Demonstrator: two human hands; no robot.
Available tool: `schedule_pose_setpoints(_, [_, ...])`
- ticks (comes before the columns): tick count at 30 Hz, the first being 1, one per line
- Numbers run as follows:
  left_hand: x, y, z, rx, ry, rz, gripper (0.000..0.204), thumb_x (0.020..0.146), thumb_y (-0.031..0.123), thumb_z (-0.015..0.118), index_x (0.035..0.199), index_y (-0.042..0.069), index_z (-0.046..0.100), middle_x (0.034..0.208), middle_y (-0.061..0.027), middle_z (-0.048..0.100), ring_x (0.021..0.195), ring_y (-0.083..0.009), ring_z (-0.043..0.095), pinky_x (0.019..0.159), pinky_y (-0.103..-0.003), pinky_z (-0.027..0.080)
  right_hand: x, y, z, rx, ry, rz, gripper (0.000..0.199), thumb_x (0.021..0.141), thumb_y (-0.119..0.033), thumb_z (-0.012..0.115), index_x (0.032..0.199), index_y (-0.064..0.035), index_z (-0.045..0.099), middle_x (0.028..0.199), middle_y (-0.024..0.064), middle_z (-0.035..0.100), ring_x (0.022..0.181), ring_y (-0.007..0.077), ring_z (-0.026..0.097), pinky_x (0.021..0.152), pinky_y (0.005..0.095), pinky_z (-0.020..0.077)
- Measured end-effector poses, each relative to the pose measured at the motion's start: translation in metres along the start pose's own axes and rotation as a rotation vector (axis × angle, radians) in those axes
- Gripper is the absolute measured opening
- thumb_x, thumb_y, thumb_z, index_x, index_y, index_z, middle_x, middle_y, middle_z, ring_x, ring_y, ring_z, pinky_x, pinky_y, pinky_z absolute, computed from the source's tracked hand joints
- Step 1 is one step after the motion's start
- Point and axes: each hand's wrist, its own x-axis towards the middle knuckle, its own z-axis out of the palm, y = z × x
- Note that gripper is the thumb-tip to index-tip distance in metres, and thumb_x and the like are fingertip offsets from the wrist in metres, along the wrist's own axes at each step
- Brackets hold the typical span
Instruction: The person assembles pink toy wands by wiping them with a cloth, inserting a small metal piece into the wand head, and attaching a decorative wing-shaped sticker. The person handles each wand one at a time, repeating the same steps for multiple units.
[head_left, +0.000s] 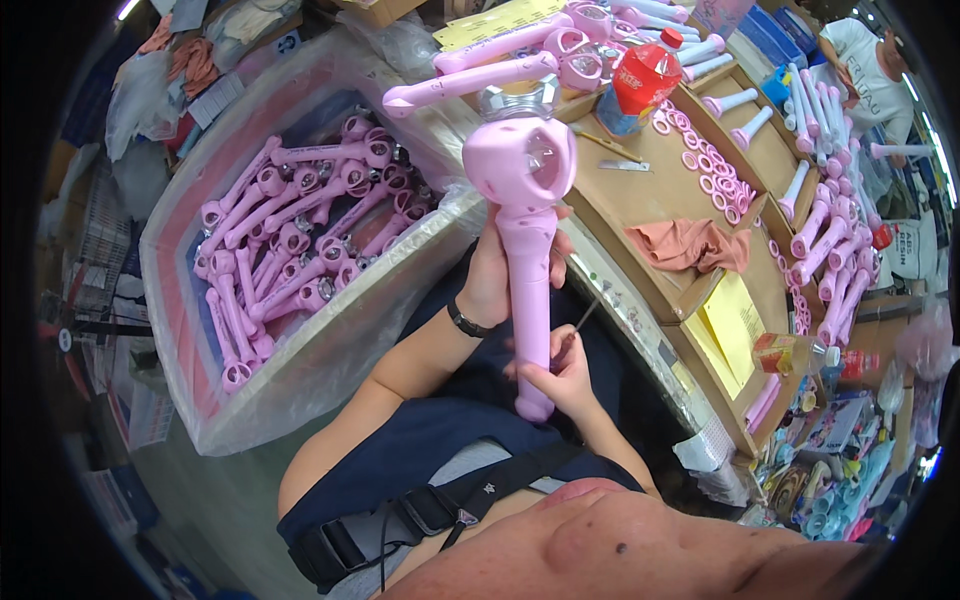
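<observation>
Left of centre stands a plastic-lined bin heaped with pink wands, and on the right a brown bench bearing a salmon cloth. Between them I find the held wand raised, its long axis nearly vertical in view, caged head uppermost, rounded butt toward the lower edge. I record the left hand curled around its neck, the right hand gripping its lower handle plus a thin dark tool.

Room over cardboard between bottle and cloth
</observation>
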Motion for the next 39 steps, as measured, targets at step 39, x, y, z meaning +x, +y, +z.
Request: schedule_pose_setpoints(39, [0.001,0.008,-0.011,0.352,-0.065,0.012,0.062,0.094,0.054,0.038,0.124,0.001,0.044,0.112,-0.012,0.057,0.089,-0.0208,0.06,0.077,-0.035,0.05,0.023,0.02,0.001,-0.384,0.269,-0.184,0.048,0.074,-0.008,0.078,0.089,-0.0076,0.032,0.111,0.0171,0.052,0.097,0.017,0.051,0.084,0.03,0.0426])
